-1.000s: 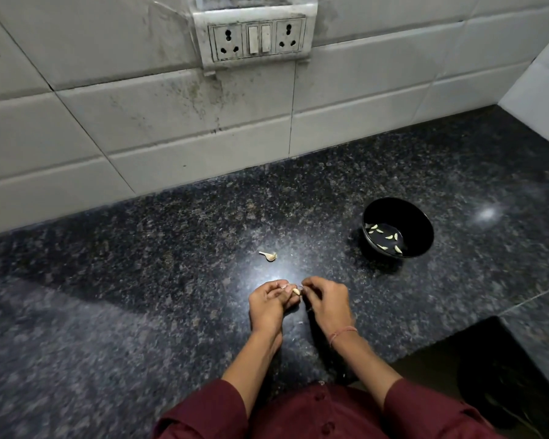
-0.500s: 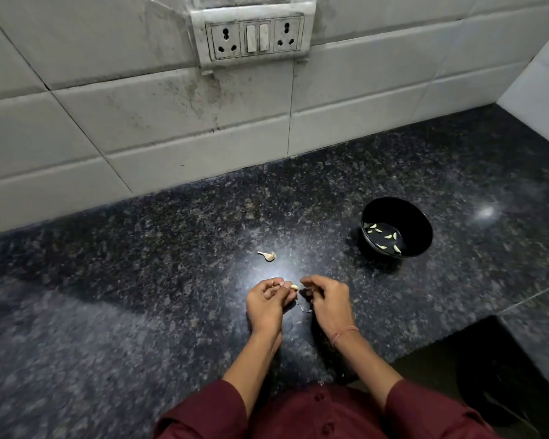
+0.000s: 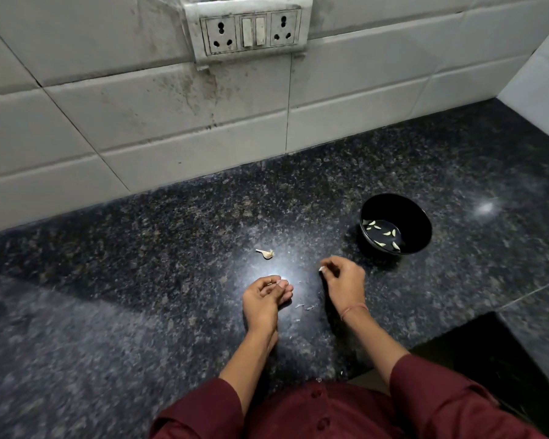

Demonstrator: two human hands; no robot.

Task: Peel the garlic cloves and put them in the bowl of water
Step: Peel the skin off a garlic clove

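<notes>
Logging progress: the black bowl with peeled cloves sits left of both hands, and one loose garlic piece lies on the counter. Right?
Not quite. In the head view the black bowl sits to the right, beyond the right hand. The peeled cloves in it and the loose garlic piece on the counter are as you said.

No text, label or number is readable anywhere.

Black bowl (image 3: pixel 404 210) with pale cream cloves (image 3: pixel 387 233) inside, on grey-speckled black granite counter (image 3: pixel 140 280); off-white tiles (image 3: pixel 140 122) smudged grey; maroon sleeves (image 3: pixel 203 413); thin reddish thread (image 3: pixel 355 308) around one wrist.
</notes>
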